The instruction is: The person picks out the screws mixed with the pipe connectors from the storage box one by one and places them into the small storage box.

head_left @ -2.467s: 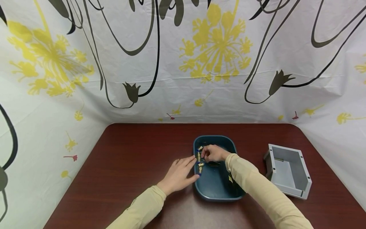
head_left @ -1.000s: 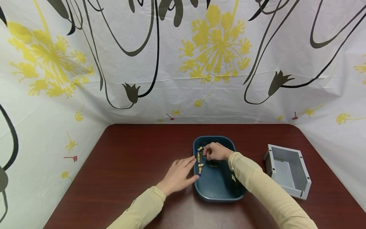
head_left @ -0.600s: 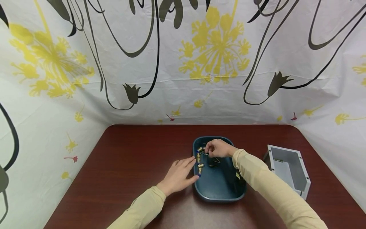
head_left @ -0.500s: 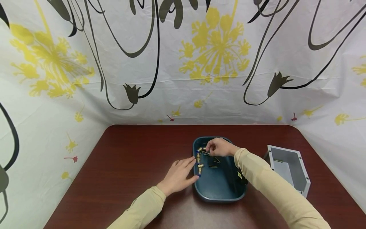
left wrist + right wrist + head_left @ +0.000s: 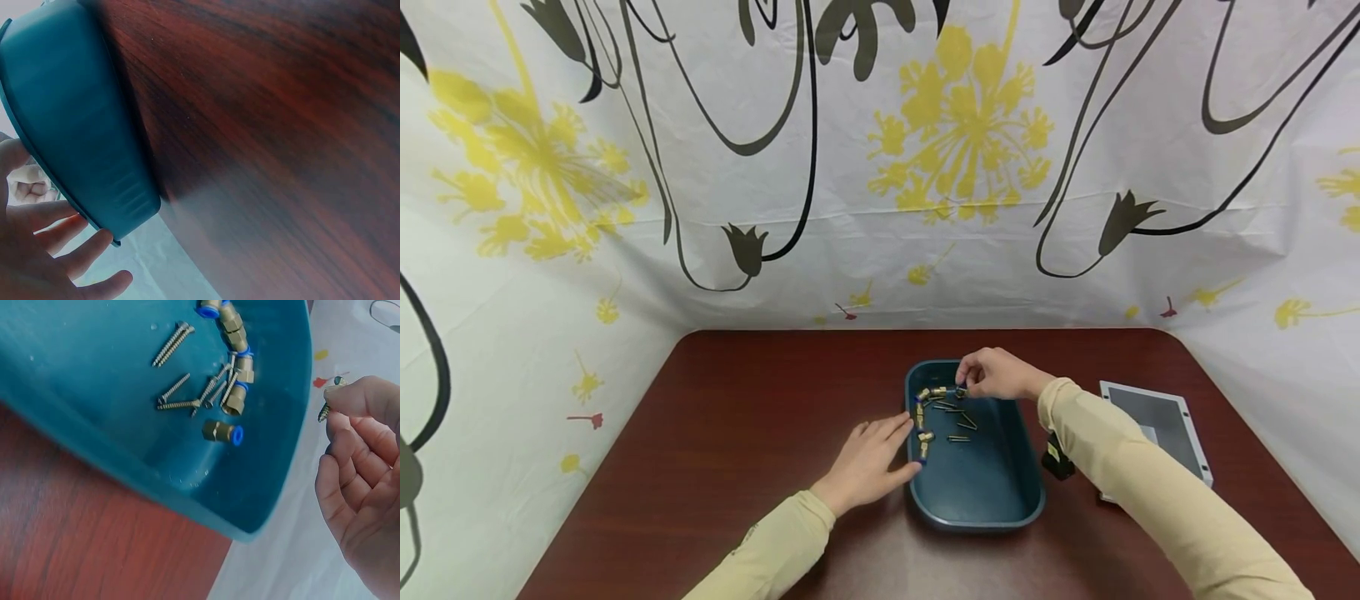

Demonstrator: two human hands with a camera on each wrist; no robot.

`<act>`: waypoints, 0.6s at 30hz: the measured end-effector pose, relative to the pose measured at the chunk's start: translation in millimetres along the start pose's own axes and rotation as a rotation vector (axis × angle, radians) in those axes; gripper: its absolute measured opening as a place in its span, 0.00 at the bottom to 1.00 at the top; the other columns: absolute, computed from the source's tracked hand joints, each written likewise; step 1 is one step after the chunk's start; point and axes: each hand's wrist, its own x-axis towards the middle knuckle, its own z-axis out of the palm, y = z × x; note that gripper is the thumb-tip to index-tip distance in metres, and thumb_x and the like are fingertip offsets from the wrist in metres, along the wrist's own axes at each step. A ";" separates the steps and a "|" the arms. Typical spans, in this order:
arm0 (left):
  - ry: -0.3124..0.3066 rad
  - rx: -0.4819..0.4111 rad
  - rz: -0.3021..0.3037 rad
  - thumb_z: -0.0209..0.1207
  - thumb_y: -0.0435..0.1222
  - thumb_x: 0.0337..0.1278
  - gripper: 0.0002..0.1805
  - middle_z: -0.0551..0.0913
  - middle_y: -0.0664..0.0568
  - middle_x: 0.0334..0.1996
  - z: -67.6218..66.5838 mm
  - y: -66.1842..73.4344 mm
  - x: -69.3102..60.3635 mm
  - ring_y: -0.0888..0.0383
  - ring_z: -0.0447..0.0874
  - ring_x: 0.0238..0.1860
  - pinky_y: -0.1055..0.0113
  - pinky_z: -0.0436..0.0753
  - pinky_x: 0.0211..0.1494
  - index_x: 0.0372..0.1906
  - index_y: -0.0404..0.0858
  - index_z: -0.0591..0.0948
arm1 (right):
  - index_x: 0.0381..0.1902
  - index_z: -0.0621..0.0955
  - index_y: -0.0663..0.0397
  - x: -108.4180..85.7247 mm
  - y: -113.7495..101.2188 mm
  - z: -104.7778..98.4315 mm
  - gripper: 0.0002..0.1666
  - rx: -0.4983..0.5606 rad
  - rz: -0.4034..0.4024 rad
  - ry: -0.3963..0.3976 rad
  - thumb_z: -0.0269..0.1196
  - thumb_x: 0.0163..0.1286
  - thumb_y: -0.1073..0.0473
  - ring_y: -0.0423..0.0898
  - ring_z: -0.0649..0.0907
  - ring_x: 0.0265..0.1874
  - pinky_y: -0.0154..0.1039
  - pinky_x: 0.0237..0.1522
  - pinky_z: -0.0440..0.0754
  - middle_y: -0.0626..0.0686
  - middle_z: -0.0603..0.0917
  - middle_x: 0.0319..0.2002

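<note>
My right hand [image 5: 1000, 373] is over the far right part of the blue tray [image 5: 977, 504]. In the right wrist view it pinches a screw [image 5: 324, 413] between thumb and forefinger. My left hand [image 5: 868, 458] rests against the tray's left rim with its fingers spread and straight; in the left wrist view several fingertips [image 5: 103, 237] touch the rim. Along the tray's left and far sides lie several brass fittings with blue collars [image 5: 234, 331]. One separate fitting [image 5: 217, 432] lies near the tray's end. Several loose screws [image 5: 172, 345] lie beside the fittings.
To the right of the tray stands a grey box [image 5: 1195, 437], partly hidden by the right sleeve [image 5: 1120, 450]. A small black device [image 5: 1057, 460] is at the right wrist. A patterned white cloth [image 5: 850, 167] hangs behind the brown table [image 5: 760, 417].
My right hand has moved right and away from the screws, uncovering more of them and a fitting at the tray's far end. The right sleeve now covers more of the grey box. My left hand stays put.
</note>
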 end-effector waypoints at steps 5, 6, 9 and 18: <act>0.000 0.001 0.000 0.48 0.55 0.56 0.35 0.61 0.50 0.63 -0.3 0.8 -0.4 0.55 0.60 0.60 0.51 0.60 0.56 0.63 0.38 0.64 | 0.34 0.77 0.56 -8.6 1.8 -9.1 0.08 0.002 -0.009 0.010 0.54 0.57 0.70 0.43 0.73 0.21 0.39 0.27 0.71 0.47 0.75 0.22; -0.001 0.005 0.000 0.47 0.55 0.56 0.35 0.61 0.51 0.62 -0.3 0.9 -0.4 0.55 0.60 0.60 0.51 0.60 0.56 0.63 0.38 0.63 | 0.34 0.77 0.56 -10.5 2.9 -10.9 0.08 0.002 -0.009 0.012 0.54 0.57 0.70 0.43 0.73 0.21 0.39 0.27 0.71 0.47 0.75 0.22; 0.002 0.016 0.006 0.47 0.56 0.56 0.35 0.61 0.50 0.62 -0.6 0.9 -0.5 0.55 0.60 0.60 0.51 0.61 0.56 0.63 0.38 0.64 | 0.35 0.77 0.58 -15.9 6.6 -16.0 0.08 -0.001 -0.009 0.021 0.55 0.57 0.70 0.43 0.74 0.21 0.39 0.27 0.71 0.47 0.75 0.22; -0.002 0.013 0.002 0.48 0.55 0.56 0.34 0.61 0.51 0.62 -0.4 1.2 -0.3 0.55 0.60 0.60 0.51 0.61 0.56 0.63 0.38 0.64 | 0.34 0.78 0.60 -32.2 15.0 -29.1 0.07 -0.023 0.018 0.067 0.57 0.56 0.69 0.42 0.75 0.23 0.38 0.28 0.73 0.46 0.75 0.23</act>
